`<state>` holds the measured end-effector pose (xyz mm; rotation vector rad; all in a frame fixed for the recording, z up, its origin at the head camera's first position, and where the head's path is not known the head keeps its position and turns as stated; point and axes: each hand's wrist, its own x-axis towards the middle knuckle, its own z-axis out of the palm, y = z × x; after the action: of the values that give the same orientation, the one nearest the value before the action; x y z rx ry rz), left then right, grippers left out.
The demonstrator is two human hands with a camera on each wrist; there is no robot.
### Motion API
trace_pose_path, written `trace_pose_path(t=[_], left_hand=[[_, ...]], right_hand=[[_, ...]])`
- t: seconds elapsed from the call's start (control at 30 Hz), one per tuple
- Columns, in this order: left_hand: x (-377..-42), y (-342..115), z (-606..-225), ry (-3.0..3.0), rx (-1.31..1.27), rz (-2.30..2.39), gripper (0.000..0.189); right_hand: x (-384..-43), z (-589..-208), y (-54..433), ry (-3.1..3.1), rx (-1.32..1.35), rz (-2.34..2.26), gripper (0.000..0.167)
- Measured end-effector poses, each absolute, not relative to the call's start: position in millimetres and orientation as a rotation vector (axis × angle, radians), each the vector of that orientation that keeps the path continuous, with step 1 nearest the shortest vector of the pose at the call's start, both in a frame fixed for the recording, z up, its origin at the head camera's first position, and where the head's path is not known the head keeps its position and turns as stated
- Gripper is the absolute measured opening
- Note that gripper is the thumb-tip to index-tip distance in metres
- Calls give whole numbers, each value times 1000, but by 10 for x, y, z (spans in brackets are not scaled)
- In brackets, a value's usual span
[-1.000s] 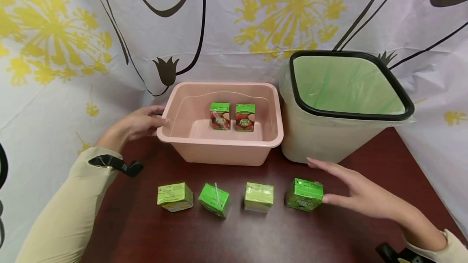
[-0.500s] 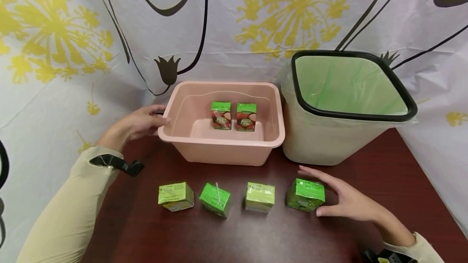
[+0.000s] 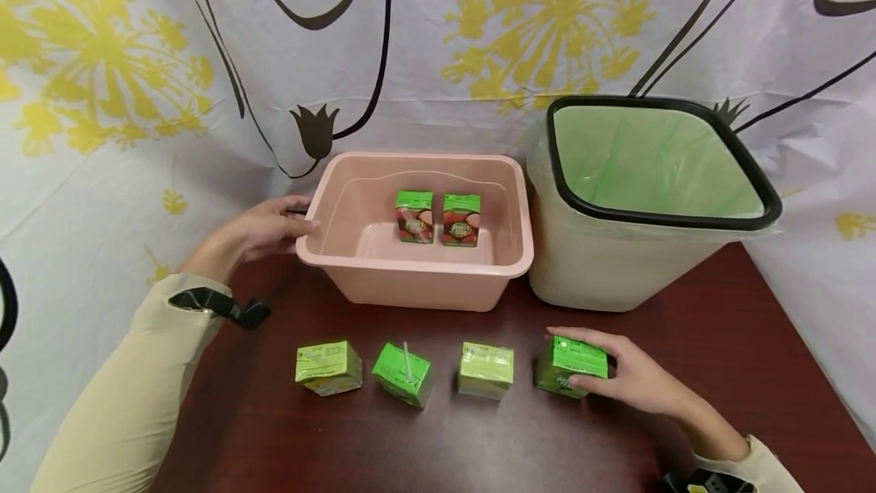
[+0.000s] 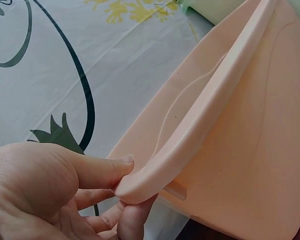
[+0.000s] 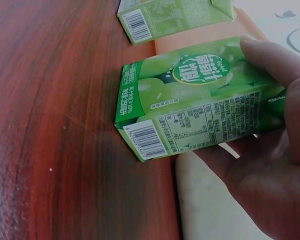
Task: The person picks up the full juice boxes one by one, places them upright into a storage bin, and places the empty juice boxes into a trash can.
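Note:
My left hand (image 3: 270, 228) pinches the left rim of a pink plastic basin (image 3: 417, 286); the left wrist view shows the thumb (image 4: 107, 170) over the rim and fingers beneath. Two red and green juice boxes (image 3: 414, 227) stand inside the basin. My right hand (image 3: 626, 371) grips the rightmost green juice box (image 5: 190, 90), thumb on its front face and fingers behind, while it stands on the table. To its left are a pale green juice box (image 3: 486, 370), a tilted green juice box with a straw (image 3: 400, 375) and a yellow-green juice box (image 3: 328, 368).
A beige bin (image 3: 595, 272) with a black rim and a green-tinted clear liner stands right of the basin, close against it. Behind both hangs a white cloth (image 3: 424, 59) with yellow and dark plant prints. The dark red-brown table (image 3: 383, 451) extends in front.
My right hand has moved left and closed from beside the rightmost green juice box to a grip around it. The left hand keeps its hold on the basin rim.

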<state>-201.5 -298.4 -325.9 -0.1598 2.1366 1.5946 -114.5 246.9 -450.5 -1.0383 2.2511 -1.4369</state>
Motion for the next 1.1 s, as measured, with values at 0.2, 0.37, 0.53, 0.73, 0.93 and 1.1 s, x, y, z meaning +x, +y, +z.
trace_pose_path(t=[0.2, 0.37, 0.53, 0.73, 0.93, 1.1], left_hand=[[-2022, -2980, -3252, 2137, -151, 1582, 68], [-2026, -2974, -3253, 2140, -143, 1580, 67], [-2023, -2980, -3254, 2150, -150, 1577, 68], [-2021, -2985, -3258, 2143, -149, 1589, 68], [-2021, -2977, -3253, 2140, -155, 1591, 68], [-2023, -2977, -3255, 2133, -160, 1601, 67]], right_hand=[[-1192, -4492, 2472, 2284, -1025, -1473, 58], [-1218, -4434, 2500, 2284, -1019, -1482, 57], [-1242, -4271, 2539, 2283, -1007, -1477, 57], [-1294, -3941, 2584, 2286, -1050, -1430, 58], [-1329, -3570, 2596, 2345, -1065, -1343, 61], [-1360, -3286, 2519, 2326, -1103, -1321, 60]])
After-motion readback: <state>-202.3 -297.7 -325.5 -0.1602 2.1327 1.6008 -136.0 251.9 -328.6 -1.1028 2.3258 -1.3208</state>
